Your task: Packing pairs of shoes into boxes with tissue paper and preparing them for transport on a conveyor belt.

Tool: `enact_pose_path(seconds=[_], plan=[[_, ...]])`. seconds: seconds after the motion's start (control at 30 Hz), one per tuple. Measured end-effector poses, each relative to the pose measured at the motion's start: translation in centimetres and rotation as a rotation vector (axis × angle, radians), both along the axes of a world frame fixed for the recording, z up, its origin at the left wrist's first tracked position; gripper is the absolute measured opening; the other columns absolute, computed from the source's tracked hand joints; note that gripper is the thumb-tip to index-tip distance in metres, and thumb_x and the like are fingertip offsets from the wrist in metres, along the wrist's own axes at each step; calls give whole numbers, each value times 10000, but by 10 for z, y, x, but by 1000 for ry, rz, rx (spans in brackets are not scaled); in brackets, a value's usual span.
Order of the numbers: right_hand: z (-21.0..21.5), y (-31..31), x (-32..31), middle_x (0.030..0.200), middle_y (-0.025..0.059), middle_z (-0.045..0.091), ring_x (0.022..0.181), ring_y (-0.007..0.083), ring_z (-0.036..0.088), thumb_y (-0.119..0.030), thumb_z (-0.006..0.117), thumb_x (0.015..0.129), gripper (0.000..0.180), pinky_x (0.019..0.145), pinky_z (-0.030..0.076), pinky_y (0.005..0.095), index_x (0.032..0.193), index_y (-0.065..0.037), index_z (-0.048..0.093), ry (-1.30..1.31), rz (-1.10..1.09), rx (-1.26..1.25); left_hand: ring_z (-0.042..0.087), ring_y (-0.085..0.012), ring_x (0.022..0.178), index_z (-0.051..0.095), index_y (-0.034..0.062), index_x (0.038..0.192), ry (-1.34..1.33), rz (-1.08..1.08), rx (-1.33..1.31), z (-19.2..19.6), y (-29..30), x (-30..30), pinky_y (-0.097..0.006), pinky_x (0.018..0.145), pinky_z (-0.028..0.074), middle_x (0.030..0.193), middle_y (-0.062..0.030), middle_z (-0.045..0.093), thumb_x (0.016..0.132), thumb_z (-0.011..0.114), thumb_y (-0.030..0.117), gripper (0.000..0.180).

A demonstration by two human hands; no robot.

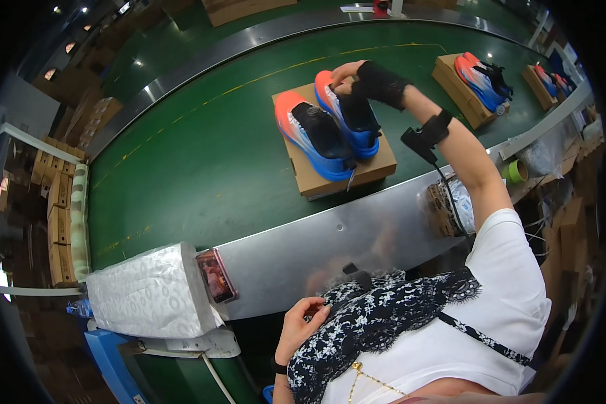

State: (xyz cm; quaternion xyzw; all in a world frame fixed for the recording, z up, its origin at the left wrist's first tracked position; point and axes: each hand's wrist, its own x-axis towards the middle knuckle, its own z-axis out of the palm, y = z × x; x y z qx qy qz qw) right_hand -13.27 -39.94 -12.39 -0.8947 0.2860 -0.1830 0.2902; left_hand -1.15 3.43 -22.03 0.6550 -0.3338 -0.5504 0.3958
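The work in hand looks like checking or arranging a pair of sports shoes as they pass on the green conveyor belt [202, 161]: the two orange-and-blue mesh sports shoes with black tongues [326, 131] lie side by side on a flat brown cardboard box [374, 172], which sits on the belt just beyond the curved grey metal rim [357, 236]. The right hand [349, 75], in a black wrist wrap, reaches out over the far shoe with its fingers curled and drawn together at the orange toe, seemingly pinching or pressing it; how firmly it grips cannot be told from here. The left hand [301, 326] is held low near the body, fingers loosely bent against the dark floral lace cloth [377, 316] at the person's chest, holding nothing that can be seen. Judging from this, the next move calls for a steady hold on the toe so the shoe stays square beside its partner on the box. Farther along the belt a second brown box with a similar pair of shoes [481, 81] waits, well apart, and a white wrapped bundle of patterned paper [148, 293] lies near the left.
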Motion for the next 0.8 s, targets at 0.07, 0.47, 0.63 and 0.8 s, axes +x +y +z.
enact_pose_path(seconds=[0.07, 0.47, 0.63, 0.8], plan=[[-15, -15, -25, 980, 75, 588, 893, 215, 560, -185, 654, 709, 226, 815, 430, 320, 906, -87, 604, 79, 39, -112, 541, -87, 704, 569, -19, 976, 3, -16, 15, 2, -2, 0, -224, 658, 448, 803, -43, 599, 796, 632, 163, 264], [-27, 4, 14, 882, 139, 605, 810, 236, 586, -199, 593, 768, 262, 739, 448, 320, 965, -28, 572, 104, -114, -26, 564, -100, 704, 567, -14, 995, -109, -20, -98, -5, 14, 13, -227, 659, 464, 806, -68, 601, 784, 652, 191, 306], [-49, 27, 14, 875, 136, 612, 857, 271, 581, -184, 616, 756, 315, 755, 462, 329, 1025, -55, 516, 3, -143, -909, 546, -105, 728, 557, -23, 995, -151, -90, -183, -13, 9, 16, -228, 673, 453, 820, -67, 589, 794, 636, 196, 307], [-54, 67, 56, 860, 167, 613, 806, 321, 603, -320, 621, 747, 539, 693, 466, 400, 1199, -108, 418, 383, -172, -442, 551, -148, 666, 570, -22, 943, -85, 7, -203, -9, 10, 12, -264, 638, 453, 749, -90, 584, 784, 631, 239, 312]])
